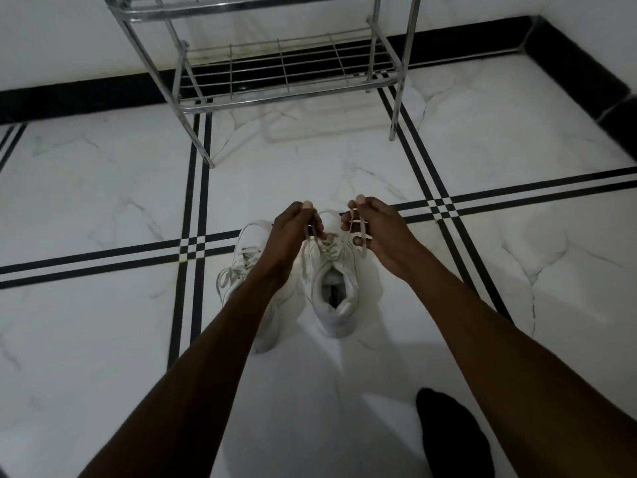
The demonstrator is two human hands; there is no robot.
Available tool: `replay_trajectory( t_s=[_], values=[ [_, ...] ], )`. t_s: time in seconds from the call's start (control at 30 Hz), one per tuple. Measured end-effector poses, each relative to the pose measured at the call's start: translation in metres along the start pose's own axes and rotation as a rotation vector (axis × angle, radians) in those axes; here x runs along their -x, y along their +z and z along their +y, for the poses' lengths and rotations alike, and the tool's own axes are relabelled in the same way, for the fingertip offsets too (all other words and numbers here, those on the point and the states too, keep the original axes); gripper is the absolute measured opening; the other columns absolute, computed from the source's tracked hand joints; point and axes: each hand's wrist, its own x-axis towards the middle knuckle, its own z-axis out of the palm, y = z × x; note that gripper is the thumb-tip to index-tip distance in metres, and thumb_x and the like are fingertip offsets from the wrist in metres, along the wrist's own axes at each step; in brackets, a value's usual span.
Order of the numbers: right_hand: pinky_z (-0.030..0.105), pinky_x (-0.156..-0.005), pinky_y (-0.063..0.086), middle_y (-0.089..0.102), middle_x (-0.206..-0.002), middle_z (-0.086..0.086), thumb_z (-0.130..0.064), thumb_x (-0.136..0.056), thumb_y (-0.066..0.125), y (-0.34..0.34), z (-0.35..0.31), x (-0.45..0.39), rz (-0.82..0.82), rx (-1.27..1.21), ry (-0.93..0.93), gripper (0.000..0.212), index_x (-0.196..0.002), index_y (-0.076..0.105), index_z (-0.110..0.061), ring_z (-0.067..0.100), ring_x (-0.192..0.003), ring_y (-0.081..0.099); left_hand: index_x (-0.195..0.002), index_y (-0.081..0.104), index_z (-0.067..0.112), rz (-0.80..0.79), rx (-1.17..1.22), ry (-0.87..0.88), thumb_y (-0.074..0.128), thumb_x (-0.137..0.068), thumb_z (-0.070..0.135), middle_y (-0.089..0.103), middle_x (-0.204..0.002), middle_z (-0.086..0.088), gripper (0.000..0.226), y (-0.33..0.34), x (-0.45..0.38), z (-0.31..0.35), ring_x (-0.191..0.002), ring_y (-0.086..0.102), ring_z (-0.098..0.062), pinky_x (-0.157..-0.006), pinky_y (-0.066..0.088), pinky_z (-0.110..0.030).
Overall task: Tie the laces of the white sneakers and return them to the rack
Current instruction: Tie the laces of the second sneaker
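Two white sneakers stand side by side on the floor, toes pointing away from me. Over the right sneaker (336, 288), my left hand (293, 232) pinches one end of its lace (315, 236). My right hand (374, 229) has the other lace end wrapped around its fingers. Both ends are pulled up and apart above the shoe's tongue. The left sneaker (248, 257) is partly hidden under my left forearm, and its laces lie in loose loops at its side. The chrome wire shoe rack (286, 74) stands against the wall beyond the shoes.
The floor is white marble tile with black double stripes (193, 208). A black skirting (86, 94) runs along the white walls. A dark-socked foot (451, 432) rests at the lower right. The rack's lower shelf holds nothing.
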Motion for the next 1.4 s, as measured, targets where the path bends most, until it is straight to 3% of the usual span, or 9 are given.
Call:
replay_trajectory(
  t_s=[0.1,0.27,0.43,0.57,0.7,0.87,1.03,1.27,1.4],
  values=[
    [0.028,-0.062,0.046,0.069,-0.092,0.002,-0.026,-0.101,0.053,0.003,0.008,-0.002,-0.008,0.193,-0.107,0.021,-0.115,0.068,-0.023,0.012,-0.079,0.063,-0.102,0.069,0.006,-0.026,-0.124,0.038,0.049,-0.104,0.022,0.063,-0.086,-0.011,0.026,0.000,-0.005,-0.006,-0.078,0.060,-0.017,-0.083,0.053,-0.045],
    [0.027,-0.061,0.048,0.075,-0.096,0.003,-0.003,-0.097,0.053,0.008,0.007,-0.001,-0.070,0.363,-0.077,0.042,-0.134,0.056,-0.023,0.011,-0.080,0.069,-0.120,0.067,0.018,-0.071,-0.339,0.131,0.044,-0.106,0.021,0.057,-0.076,0.001,0.026,-0.009,-0.004,-0.018,-0.070,0.055,-0.010,-0.076,0.049,-0.030],
    [0.027,-0.057,0.051,0.080,-0.090,0.004,-0.011,-0.090,0.068,0.011,0.007,-0.002,0.069,0.266,0.018,0.023,-0.110,0.058,-0.010,0.018,-0.086,0.077,-0.132,0.055,0.023,-0.162,-0.513,0.214,0.037,-0.102,0.007,0.055,-0.077,0.000,0.038,-0.010,-0.005,-0.019,-0.073,0.052,-0.014,-0.076,0.049,-0.041],
    [0.023,-0.058,0.055,0.078,-0.089,0.009,-0.010,-0.083,0.076,0.014,0.005,-0.002,0.068,0.316,-0.055,0.011,-0.094,0.077,-0.008,0.015,-0.076,0.074,-0.117,0.050,0.014,-0.128,-0.553,0.214,0.041,-0.098,-0.004,0.061,-0.073,-0.001,0.028,-0.002,-0.005,-0.014,-0.064,0.053,-0.014,-0.062,0.046,-0.034],
    [0.013,-0.060,0.050,0.076,-0.097,0.014,-0.010,-0.088,0.072,0.016,0.006,-0.001,-0.120,0.299,-0.095,0.023,-0.109,0.074,-0.002,0.004,-0.074,0.071,-0.104,0.043,0.010,-0.027,-0.507,0.193,0.047,-0.091,-0.010,0.070,-0.072,-0.008,0.023,0.001,-0.009,-0.013,-0.052,0.058,0.001,-0.051,0.044,-0.015],
    [0.022,-0.064,0.051,0.077,-0.084,0.013,-0.037,-0.079,0.080,0.024,0.011,-0.002,-0.007,0.302,-0.118,0.031,-0.094,0.078,-0.009,0.015,-0.076,0.071,-0.135,0.042,0.021,-0.067,-0.454,0.209,0.050,-0.094,-0.004,0.074,-0.075,-0.002,0.049,0.001,-0.007,-0.017,-0.061,0.065,-0.001,-0.060,0.049,-0.013],
    [0.023,-0.064,0.051,0.075,-0.088,0.005,-0.020,-0.085,0.076,0.026,0.010,-0.006,0.069,0.074,-0.009,0.022,-0.102,0.077,-0.007,0.012,-0.075,0.066,-0.152,0.030,0.022,-0.084,-0.277,0.190,0.058,-0.100,0.005,0.078,-0.092,-0.017,0.062,-0.008,-0.006,-0.026,-0.073,0.071,-0.012,-0.067,0.050,-0.014],
    [0.024,-0.062,0.053,0.078,-0.086,0.006,-0.023,-0.084,0.076,0.005,0.002,-0.012,-0.117,0.717,-0.248,0.018,-0.098,0.079,-0.011,0.018,-0.075,0.073,-0.144,0.044,0.009,0.008,-0.268,-0.001,0.066,-0.094,0.003,0.073,-0.081,-0.009,0.054,-0.014,-0.012,-0.027,-0.047,0.057,0.006,-0.047,0.039,-0.006],
    [0.015,-0.069,0.051,0.076,-0.087,0.000,-0.016,-0.076,0.081,0.005,0.001,-0.016,-0.108,1.040,-0.431,0.015,-0.091,0.082,-0.015,0.011,-0.071,0.068,-0.143,0.050,0.013,0.006,-0.281,0.004,0.062,-0.098,0.012,0.077,-0.095,-0.014,0.046,-0.016,-0.012,-0.028,-0.077,0.072,-0.005,-0.075,0.053,-0.017]
  ],
)
